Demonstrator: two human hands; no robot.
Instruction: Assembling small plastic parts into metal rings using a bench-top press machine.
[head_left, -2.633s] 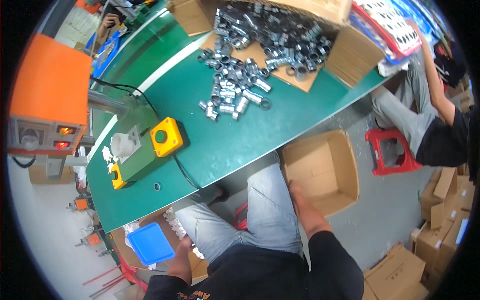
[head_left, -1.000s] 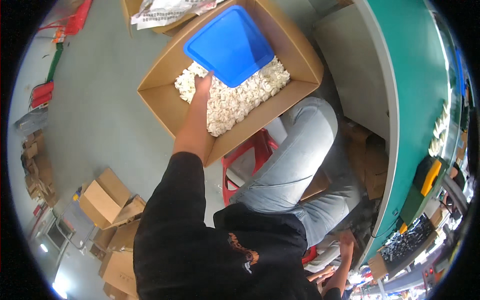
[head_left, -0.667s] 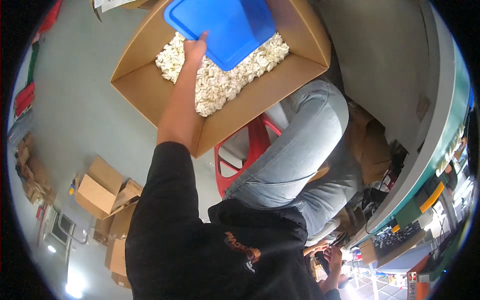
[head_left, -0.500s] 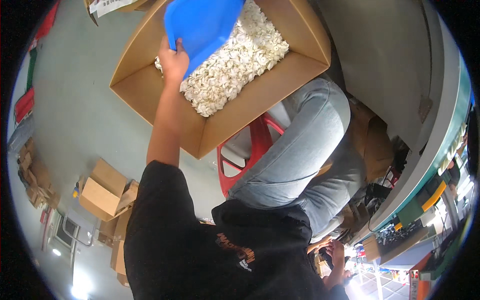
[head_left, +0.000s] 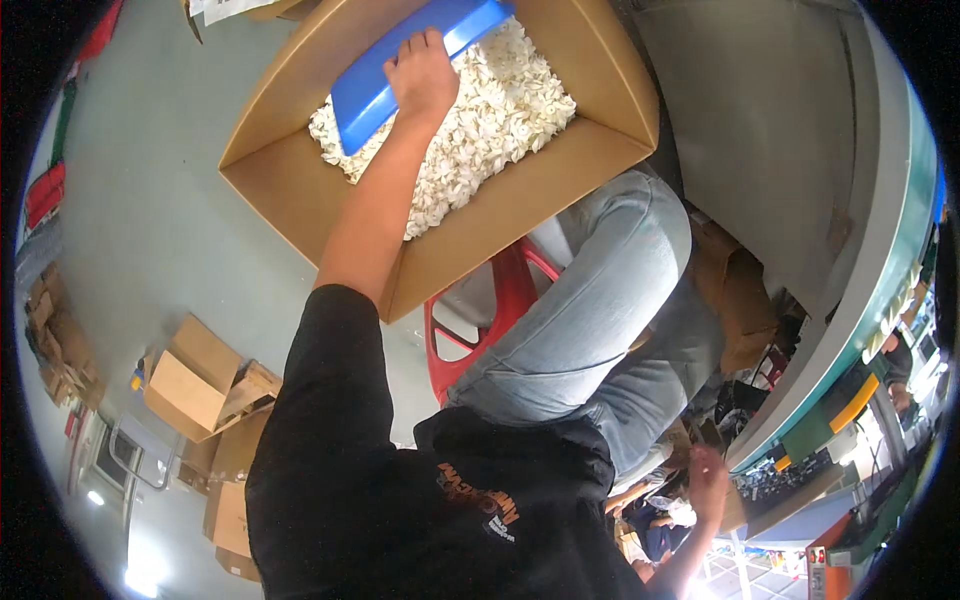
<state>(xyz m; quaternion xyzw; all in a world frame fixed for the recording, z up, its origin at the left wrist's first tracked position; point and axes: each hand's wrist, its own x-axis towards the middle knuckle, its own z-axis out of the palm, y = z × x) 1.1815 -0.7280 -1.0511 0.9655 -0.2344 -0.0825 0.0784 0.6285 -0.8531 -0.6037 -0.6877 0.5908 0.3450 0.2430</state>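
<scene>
My left hand (head_left: 425, 80) is closed over the edge of a blue plastic tray (head_left: 362, 100). The tray is tilted inside a large cardboard box (head_left: 480, 225), its long rim slanting up to the right. Under and beside it lies a heap of small white pieces (head_left: 490, 120), petal-like in shape; their exact kind cannot be made out. My right hand (head_left: 707, 475) is raised at the lower right, near the bench edge and away from the box. Its fingers are small and blurred, and nothing shows clearly in them.
A red plastic stool (head_left: 500, 300) stands by my jeans-clad leg (head_left: 590, 310). Along the right curves a workbench edge (head_left: 860, 300). Open cardboard boxes (head_left: 195, 380) stand on the floor to the left. Other people (head_left: 650, 520) are partly visible at the lower right.
My left hand has moved right with the blue tray, which has tipped from showing its broad face to a narrower side, lower in the box. My right hand has shifted right and up.
</scene>
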